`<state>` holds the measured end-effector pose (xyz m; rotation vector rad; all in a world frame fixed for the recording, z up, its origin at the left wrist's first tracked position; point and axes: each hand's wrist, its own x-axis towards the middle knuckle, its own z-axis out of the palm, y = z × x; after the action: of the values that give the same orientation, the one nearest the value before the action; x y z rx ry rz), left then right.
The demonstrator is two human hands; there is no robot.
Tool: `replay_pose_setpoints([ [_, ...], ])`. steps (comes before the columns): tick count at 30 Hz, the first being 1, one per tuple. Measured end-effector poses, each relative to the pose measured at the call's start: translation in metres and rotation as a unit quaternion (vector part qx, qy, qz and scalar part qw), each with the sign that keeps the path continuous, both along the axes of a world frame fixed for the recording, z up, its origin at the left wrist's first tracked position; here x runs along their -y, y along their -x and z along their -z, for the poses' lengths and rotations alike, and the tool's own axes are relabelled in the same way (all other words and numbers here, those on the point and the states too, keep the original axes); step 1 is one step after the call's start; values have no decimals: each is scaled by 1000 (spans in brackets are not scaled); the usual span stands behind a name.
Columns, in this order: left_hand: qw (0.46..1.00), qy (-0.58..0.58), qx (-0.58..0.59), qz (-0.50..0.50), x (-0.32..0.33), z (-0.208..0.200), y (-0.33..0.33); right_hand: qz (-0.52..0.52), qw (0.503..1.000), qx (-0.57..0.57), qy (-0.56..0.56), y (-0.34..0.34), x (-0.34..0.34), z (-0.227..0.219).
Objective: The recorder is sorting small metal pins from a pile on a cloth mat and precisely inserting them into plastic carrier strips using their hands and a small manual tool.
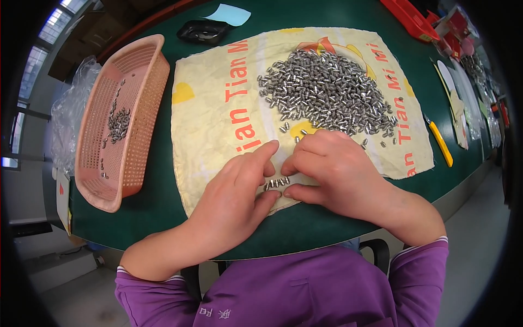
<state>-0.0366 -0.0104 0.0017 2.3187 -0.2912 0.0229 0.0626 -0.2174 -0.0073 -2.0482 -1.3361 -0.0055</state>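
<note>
A short row of small shiny metal cylindrical pieces (277, 183) lies side by side on the pale yellow printed cloth (210, 125), near its front edge. My left hand (231, 182) curls in from the left, its thumb below the row and its bent fingers above. From the other side my right hand (340, 171) closes in, thumb and fingertips at the right end of the row. Both hands' fingers are bent around the pieces, and some fingertips are hidden. Beyond my hands spreads a large heap of the same metal pieces (321, 87), with a few strays at its near edge.
A pink perforated plastic basket (143, 131) with some metal pieces inside stands at the left, beside clear plastic bags (73, 114). A black tray (202, 32) and pale blue paper (230, 14) lie at the back. At the right are a yellow-handled cutter (441, 144) and a red tray (409, 19).
</note>
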Motion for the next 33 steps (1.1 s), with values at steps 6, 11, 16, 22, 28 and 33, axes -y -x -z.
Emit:
replay_pose_setpoints([
  [6,999,-38,-38,-1,-8,-14,0,-17,999,-19,20,-6,6,-4],
  [11,998,-38,-57,-4,-7,-12,0,-24,999,-27,26,-4,3,-6],
  [16,998,-30,-45,-12,-7,-9,1,-25,999,-20,16,-3,3,-4],
  [22,996,-76,-34,-13,-7,-14,2,-22,1000,-12,11,-1,1,-2],
  [28,996,-89,-26,-7,-8,-15,2,-22,1000,-9,10,-1,1,-1],
  [33,997,-71,-28,-7,-8,-12,1,-22,1000,0,-2,-3,2,-2],
])
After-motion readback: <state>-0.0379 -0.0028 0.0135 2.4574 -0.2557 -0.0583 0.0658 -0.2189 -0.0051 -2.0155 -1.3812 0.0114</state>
